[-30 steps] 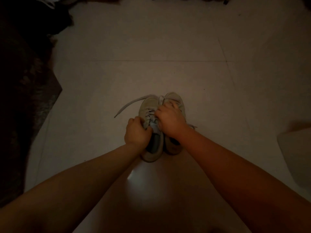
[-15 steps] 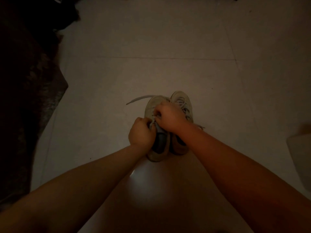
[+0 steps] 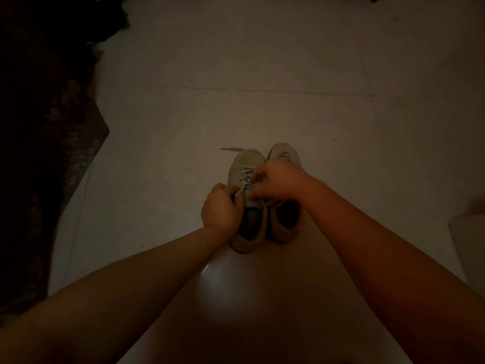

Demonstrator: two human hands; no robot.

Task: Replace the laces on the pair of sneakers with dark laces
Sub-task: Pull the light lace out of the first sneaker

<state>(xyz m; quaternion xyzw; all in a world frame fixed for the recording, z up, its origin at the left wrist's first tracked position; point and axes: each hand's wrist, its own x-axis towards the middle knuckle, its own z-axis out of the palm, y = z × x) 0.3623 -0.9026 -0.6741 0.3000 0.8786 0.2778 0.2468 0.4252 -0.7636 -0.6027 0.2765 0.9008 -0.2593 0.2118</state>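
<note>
Both sneakers stand side by side on the floor (image 3: 262, 61). The left hand (image 3: 219, 206) grips the left sneaker (image 3: 245, 164) at its tongue; the right hand (image 3: 275, 179) pinches its pale lace (image 3: 245, 172). In this dim light an eyelet is easily missed, and a hard pull could tip the shoe.

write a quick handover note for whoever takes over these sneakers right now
Left hand grips the tongue and collar of the left sneaker. Right hand pinches at the lacing near its top eyelets.
Both sneakers stand side by side on the tiled floor, toes away; the right sneaker is untouched.
A loose light lace end lies on the floor past the left toe.
Lacing on the left sneaker is mid-way; too dim to tell its colour. The right sneaker is left to do.
</note>
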